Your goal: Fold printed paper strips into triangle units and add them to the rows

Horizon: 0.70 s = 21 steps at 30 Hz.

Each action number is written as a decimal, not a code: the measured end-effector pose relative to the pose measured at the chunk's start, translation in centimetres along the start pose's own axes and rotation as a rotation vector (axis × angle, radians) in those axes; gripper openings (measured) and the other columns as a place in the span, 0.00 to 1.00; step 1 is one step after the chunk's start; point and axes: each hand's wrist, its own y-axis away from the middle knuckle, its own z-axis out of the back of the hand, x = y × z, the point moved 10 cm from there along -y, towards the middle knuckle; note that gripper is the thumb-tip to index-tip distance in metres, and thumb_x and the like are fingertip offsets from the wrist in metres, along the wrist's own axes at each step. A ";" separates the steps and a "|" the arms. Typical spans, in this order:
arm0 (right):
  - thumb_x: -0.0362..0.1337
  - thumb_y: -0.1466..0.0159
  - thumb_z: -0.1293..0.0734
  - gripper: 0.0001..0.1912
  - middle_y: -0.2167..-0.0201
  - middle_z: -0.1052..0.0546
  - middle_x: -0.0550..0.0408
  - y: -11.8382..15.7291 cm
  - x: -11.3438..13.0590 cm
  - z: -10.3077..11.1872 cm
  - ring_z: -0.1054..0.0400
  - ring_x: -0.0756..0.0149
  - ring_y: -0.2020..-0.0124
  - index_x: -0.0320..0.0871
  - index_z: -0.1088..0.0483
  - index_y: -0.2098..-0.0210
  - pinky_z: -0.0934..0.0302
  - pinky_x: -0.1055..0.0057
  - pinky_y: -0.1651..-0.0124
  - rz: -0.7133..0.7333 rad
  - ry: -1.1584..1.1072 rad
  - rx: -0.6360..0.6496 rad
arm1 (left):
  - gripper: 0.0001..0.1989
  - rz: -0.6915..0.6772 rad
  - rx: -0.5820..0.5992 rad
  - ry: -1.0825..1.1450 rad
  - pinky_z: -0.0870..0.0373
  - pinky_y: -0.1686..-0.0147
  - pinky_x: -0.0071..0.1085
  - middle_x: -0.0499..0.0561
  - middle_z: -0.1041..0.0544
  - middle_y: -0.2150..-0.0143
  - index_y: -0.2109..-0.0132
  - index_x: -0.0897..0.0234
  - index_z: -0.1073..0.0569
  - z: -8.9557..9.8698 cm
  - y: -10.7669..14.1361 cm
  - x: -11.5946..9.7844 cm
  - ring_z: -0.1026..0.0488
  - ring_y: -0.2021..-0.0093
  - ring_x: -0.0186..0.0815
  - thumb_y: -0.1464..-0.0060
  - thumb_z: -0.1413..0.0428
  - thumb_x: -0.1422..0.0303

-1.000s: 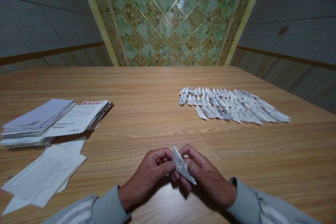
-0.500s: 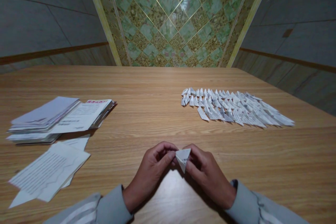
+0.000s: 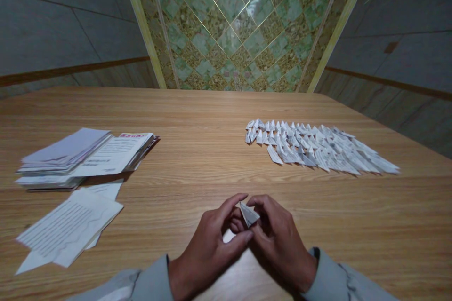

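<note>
On my feed, R hand (image 3: 278, 237) pinches the folded paper triangle (image 3: 250, 216) above the woodgrain tbl (image 3: 190, 160); L hand (image 3: 210, 240) curves close beside it, thumb off paper, can't tell if other fingers grip.

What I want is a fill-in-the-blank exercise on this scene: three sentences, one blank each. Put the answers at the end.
1. Between the left hand and the right hand is a small folded piece of ____.
2. The many other folded pieces are grouped toward the person's ____ side of the table.
3. Of the paper stack and the loose sheets, the ____ lie nearer the person.

Missing words: paper; right; loose sheets.
</note>
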 end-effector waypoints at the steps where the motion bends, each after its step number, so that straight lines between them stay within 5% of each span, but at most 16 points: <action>1: 0.25 0.39 0.38 0.14 0.65 0.25 0.57 0.0 0.2 0.1 0.31 0.65 0.65 0.47 0.35 0.56 0.41 0.71 0.63 0.021 0.008 0.000 | 0.26 -0.011 0.003 -0.016 0.28 0.61 0.28 0.50 0.19 0.61 0.39 0.61 0.34 0.0 0.0 -0.1 0.23 0.63 0.34 0.46 0.42 0.73; 10: 0.25 0.35 0.40 0.12 0.66 0.28 0.55 -0.1 2.0 0.1 0.35 0.64 0.66 0.46 0.36 0.55 0.43 0.70 0.63 0.166 0.047 0.021 | 0.24 -0.023 -0.025 -0.019 0.31 0.65 0.28 0.47 0.21 0.66 0.40 0.60 0.38 0.4 0.2 -0.4 0.26 0.68 0.33 0.43 0.49 0.75; 15: 0.24 0.36 0.41 0.11 0.72 0.32 0.57 -0.1 1.9 -0.4 0.39 0.64 0.69 0.44 0.35 0.58 0.49 0.69 0.67 0.177 0.140 0.068 | 0.02 0.075 -0.083 0.200 0.34 0.69 0.27 0.46 0.27 0.69 0.58 0.61 0.34 1.0 0.2 0.4 0.30 0.70 0.32 0.38 0.50 0.69; 21: 0.24 0.37 0.42 0.12 0.69 0.31 0.54 -0.1 1.8 -0.7 0.39 0.63 0.67 0.43 0.33 0.58 0.48 0.68 0.65 0.156 0.148 0.130 | 0.05 0.137 -0.074 0.369 0.34 0.69 0.27 0.45 0.29 0.72 0.61 0.61 0.35 0.8 0.1 0.8 0.31 0.70 0.32 0.37 0.49 0.66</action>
